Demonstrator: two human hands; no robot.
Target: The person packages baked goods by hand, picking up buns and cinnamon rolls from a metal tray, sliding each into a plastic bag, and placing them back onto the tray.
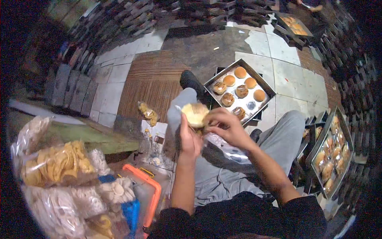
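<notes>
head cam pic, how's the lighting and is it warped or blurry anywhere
Head view: strong fisheye bend, corners black; floor tiles brightly lit; the bun, held by left hand and right hand, is washed pale; stacked trays along the edges are dark and soft.

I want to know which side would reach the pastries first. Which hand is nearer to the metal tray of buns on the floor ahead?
Right. The right hand sits just below the tray's near edge; the left hand is farther left, under the bun.

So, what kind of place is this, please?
Probably a small bakery or bread workshop. A metal tray of round buns stands on the tiled floor, another full tray is beside the person's leg, and stacks of empty trays line the walls. Both hands hold a bun.
</notes>
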